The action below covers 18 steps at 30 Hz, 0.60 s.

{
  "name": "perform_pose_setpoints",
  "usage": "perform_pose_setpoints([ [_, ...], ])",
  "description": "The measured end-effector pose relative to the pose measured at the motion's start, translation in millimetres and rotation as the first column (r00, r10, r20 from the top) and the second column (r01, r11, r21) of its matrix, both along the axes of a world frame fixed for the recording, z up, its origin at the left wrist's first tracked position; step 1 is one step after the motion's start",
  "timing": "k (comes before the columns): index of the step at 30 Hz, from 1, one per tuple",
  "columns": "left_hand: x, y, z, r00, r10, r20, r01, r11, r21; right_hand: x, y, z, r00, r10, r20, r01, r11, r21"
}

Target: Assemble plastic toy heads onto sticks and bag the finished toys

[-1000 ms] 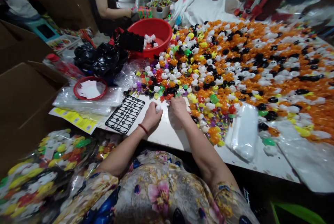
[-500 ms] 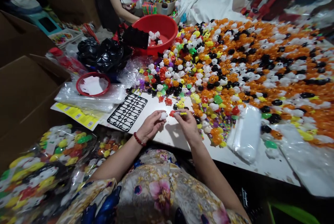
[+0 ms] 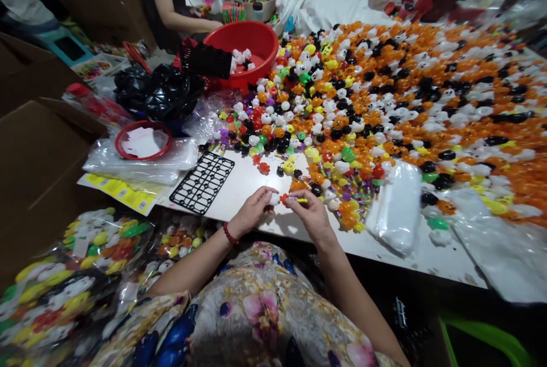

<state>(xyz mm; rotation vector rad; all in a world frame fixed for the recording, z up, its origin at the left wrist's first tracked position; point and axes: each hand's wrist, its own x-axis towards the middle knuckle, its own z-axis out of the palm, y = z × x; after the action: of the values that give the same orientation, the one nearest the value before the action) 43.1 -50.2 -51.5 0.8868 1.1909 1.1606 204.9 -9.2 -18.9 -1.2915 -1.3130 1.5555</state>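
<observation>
Over the front of the white table (image 3: 239, 196), my left hand (image 3: 255, 209) pinches a small white plastic toy piece (image 3: 274, 199). Facing it, my right hand (image 3: 311, 216) is closed on a small stick toy with a red end (image 3: 283, 199) and a yellow stem. The red end and the white piece are very close; I cannot tell whether they touch. Left of my hands lies a black plastic grid tray (image 3: 203, 183). Just beyond them, loose toy pieces (image 3: 289, 166) in yellow, red and black are scattered at the edge of a large heap.
A big heap of orange, white and black toy pieces (image 3: 410, 88) covers the right side. Behind stands a red basin (image 3: 256, 42), near another person's arm (image 3: 179, 19). A red basket (image 3: 143, 139) and a plastic bag stack (image 3: 395, 207) flank the work area.
My hands have brought the white piece and the red end closer together. The whole view has shifted slightly, so the table things appear farther left.
</observation>
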Motion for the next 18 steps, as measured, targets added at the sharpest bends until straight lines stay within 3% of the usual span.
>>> perform_pose_setpoints([
  [3, 2.8, -0.8, 2.1, 0.95, 0.039, -0.309, -0.01, 0.995, 0.095, 0.1, -2.3, -0.6, 1.0, 0.015, -0.016, -0.015, 0.999, -0.041],
  [5, 5.1, -0.7, 1.6, 0.901, 0.051, -0.43, 0.001, 0.993, 0.12, -1.0, -5.5, -4.0, 0.999, 0.033, -0.033, -0.035, 0.996, -0.076],
  [9, 11.5, -3.3, -4.6, 0.871, -0.013, -0.492, 0.07, 0.993, 0.097, -2.2, -15.6, -13.5, 0.994, 0.08, -0.069, -0.088, 0.989, -0.118],
  [13, 17.9, -0.2, -6.3, 0.874, -0.055, -0.482, 0.111, 0.99, 0.088, 7.6, -16.1, -16.7, 0.997, 0.079, -0.018, -0.08, 0.994, -0.076],
  [16, 19.3, 24.1, -1.2, 0.835, -0.004, -0.55, 0.12, 0.977, 0.176, 29.6, 1.6, -10.9, 0.996, -0.084, 0.032, 0.083, 0.995, 0.056],
  [18, 19.4, 50.4, 2.0, 0.734, 0.085, -0.674, 0.135, 0.954, 0.267, 50.0, 21.4, -4.9, 0.958, -0.281, 0.047, 0.267, 0.943, 0.201],
])
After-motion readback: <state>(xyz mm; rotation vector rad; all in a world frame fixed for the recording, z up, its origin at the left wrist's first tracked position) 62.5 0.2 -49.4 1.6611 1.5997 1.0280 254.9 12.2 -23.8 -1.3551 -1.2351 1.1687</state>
